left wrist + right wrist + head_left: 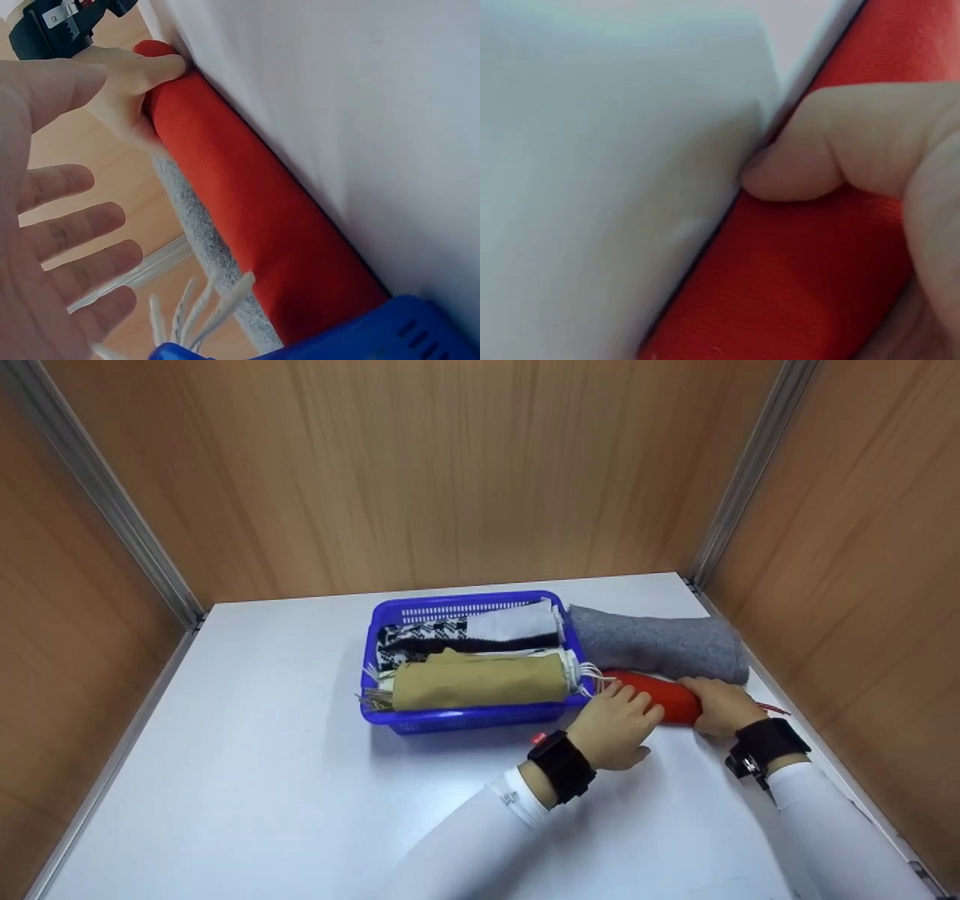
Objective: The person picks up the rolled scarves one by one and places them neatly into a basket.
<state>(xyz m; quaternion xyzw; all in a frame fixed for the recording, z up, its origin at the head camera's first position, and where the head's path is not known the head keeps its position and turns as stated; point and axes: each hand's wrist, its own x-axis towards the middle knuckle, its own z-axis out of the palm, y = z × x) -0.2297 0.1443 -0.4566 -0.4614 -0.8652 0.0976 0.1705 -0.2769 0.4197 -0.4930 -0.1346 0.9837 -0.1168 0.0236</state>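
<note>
A rolled red scarf (pixel 679 703) with red fringe at its right end lies on the white table, right of a blue basket (pixel 465 721). My right hand (pixel 724 706) grips the roll near its right end; in the right wrist view the thumb (pixel 802 161) presses along its near side. Over the roll's left part is my left hand (pixel 615 727). Seen from the left wrist, that hand's fingers (pixel 79 229) are spread and straight, holding nothing. The basket rim overlaps the scarf's left end in that view. A grey rolled cloth (pixel 660 643) lies just behind the red scarf.
Inside the basket are a mustard-yellow roll (pixel 480 681) and a black-and-white patterned roll (pixel 517 624). White fringe (pixel 596 673) hangs over the basket's right rim. Wood panels (pixel 450 472) with metal corner strips enclose the table at the back and sides.
</note>
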